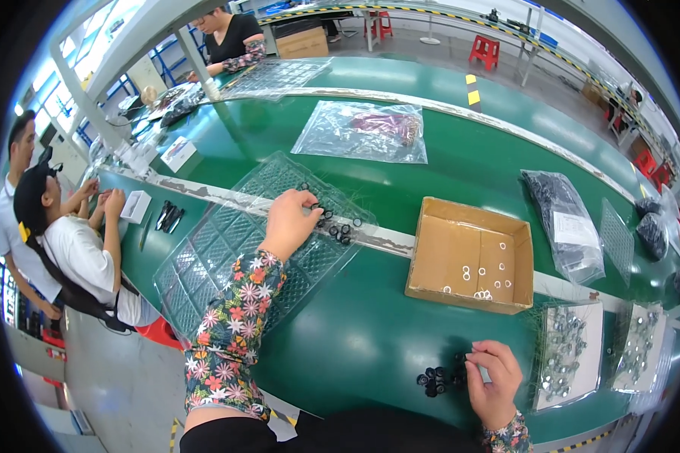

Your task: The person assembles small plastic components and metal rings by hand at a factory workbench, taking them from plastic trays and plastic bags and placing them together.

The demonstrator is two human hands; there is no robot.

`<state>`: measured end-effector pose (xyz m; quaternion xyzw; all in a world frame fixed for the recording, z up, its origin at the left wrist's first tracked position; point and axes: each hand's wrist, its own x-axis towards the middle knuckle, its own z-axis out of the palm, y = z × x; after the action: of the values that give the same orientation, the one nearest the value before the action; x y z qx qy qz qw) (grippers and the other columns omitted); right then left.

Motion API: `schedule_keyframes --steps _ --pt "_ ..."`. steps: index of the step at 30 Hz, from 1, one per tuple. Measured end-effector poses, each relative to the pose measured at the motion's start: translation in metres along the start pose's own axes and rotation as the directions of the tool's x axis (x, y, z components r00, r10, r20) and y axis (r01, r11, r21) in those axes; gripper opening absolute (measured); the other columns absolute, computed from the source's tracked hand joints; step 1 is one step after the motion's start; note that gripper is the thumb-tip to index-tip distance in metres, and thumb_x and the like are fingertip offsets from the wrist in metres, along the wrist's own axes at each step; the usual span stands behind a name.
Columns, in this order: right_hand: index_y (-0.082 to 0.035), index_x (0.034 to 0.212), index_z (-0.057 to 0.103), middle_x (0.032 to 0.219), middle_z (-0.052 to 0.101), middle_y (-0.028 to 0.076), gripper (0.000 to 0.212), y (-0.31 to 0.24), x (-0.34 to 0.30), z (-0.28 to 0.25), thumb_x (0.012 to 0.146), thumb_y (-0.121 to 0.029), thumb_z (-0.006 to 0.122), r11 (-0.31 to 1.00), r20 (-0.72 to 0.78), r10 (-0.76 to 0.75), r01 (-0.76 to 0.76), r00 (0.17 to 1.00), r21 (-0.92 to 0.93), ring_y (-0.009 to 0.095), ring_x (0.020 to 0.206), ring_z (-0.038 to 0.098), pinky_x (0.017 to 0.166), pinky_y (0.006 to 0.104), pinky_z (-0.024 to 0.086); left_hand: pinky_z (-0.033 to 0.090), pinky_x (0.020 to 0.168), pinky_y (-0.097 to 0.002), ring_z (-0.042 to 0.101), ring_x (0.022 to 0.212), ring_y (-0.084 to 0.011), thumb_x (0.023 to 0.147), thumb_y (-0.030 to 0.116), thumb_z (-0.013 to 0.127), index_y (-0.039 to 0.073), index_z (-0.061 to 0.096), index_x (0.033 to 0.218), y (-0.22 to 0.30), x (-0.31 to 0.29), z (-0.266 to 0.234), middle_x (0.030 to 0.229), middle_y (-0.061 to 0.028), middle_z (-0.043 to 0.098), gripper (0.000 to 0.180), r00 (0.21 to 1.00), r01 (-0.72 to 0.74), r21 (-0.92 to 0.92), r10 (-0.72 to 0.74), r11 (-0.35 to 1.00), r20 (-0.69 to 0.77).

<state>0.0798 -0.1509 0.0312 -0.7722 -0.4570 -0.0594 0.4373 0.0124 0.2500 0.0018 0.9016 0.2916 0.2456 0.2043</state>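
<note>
Over a clear plastic blister tray (227, 241), my left hand (289, 223) has thumb and forefinger pinched at a small black ring (317, 212). Several more black rings (343, 232) lie on the tray just right of those fingertips. At the near right, my right hand (495, 381) is closed in a pinch beside a small pile of black round parts (432, 381) on the green table. Black parts also touch or sit right against its fingertips; what the pinch itself holds is hidden. Both forearms wear flowered sleeves.
An open cardboard box (471, 209) with several white rings stands right of the tray. Clear bags of small parts (563, 355) lie at the right, a grey bag (563, 226) behind them. A flat clear bag (359, 132) lies farther back. Co-workers (83, 249) sit and stand at the left.
</note>
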Motion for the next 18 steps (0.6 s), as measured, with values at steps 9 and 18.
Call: schedule_keyframes --steps 9,18 --pt "-0.002 0.081 0.061 0.091 0.061 0.013 0.016 -0.004 -0.005 -0.003 0.067 0.006 0.066 1.000 0.009 -0.001 0.001 1.000 0.005 0.026 0.076 0.061 0.065 0.0325 0.049 0.046 0.072 -0.0394 0.058 0.080 -0.0296 0.071 0.015 0.069 0.005 0.066 0.084 0.003 -0.012 -0.006 0.079 -0.0115 0.061 0.017 0.997 -0.074 0.105 0.071 0.992 0.032" --pt "-0.002 0.083 0.061 0.092 0.061 0.013 0.014 0.007 0.001 0.003 0.071 0.002 0.067 0.997 -0.027 -0.071 0.071 0.997 0.020 0.029 0.080 0.061 0.068 0.0351 0.051 0.049 0.074 -0.0364 0.063 0.081 -0.0299 0.077 0.015 0.062 0.003 0.067 0.087 -0.008 -0.008 -0.022 0.084 -0.0164 0.065 0.016 0.998 -0.060 0.063 0.060 0.996 0.004"
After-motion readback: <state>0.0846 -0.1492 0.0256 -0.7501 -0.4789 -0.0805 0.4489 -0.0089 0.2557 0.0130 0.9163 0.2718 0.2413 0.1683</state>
